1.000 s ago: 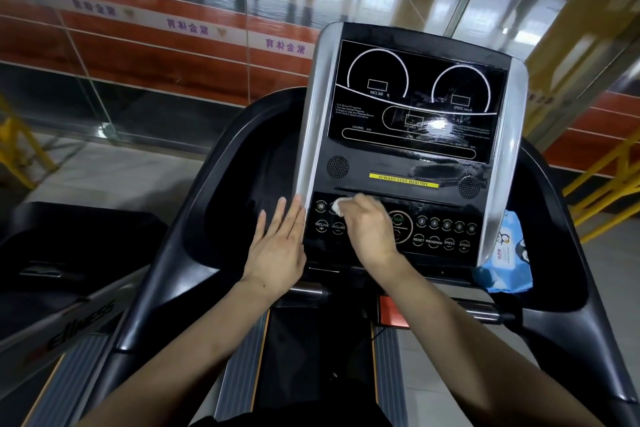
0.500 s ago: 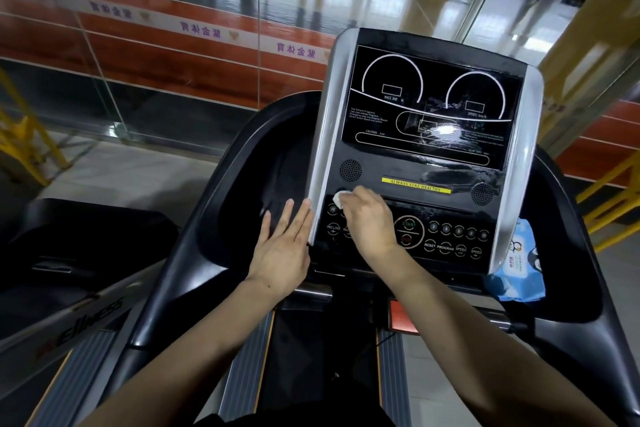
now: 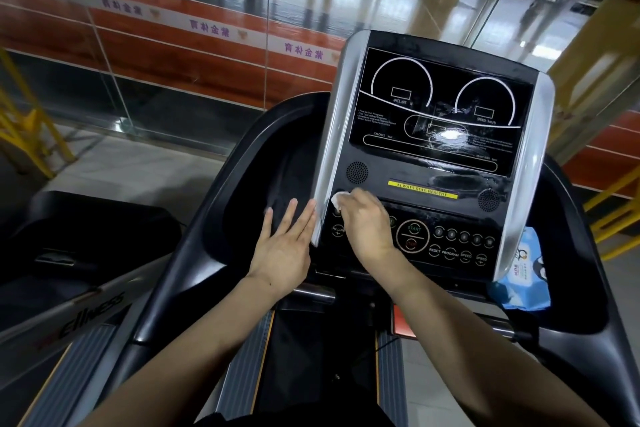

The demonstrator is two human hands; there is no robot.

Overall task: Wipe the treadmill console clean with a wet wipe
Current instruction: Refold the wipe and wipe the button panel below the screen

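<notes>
The treadmill console [image 3: 433, 163] stands ahead, a black panel with silver side rails, two dial outlines and a button field below. Wet streaks shine on its screen. My right hand [image 3: 365, 224] grips a crumpled white wet wipe [image 3: 338, 199] and presses it on the upper left corner of the button field, just under the left speaker. My left hand [image 3: 285, 246] lies flat with straight fingers against the lower end of the left silver rail and the black tray beside it.
A blue pack of wet wipes [image 3: 528, 270] sits in the right tray beside the console. Black handrails [image 3: 194, 253] curve on both sides. Another treadmill [image 3: 69, 288] stands at left. A glass wall [image 3: 173, 45] and yellow railings [image 3: 24, 125] lie beyond.
My right hand has slid the wipe up and to the left across the button field, toward its top left corner. My left hand keeps its place on the rail.
</notes>
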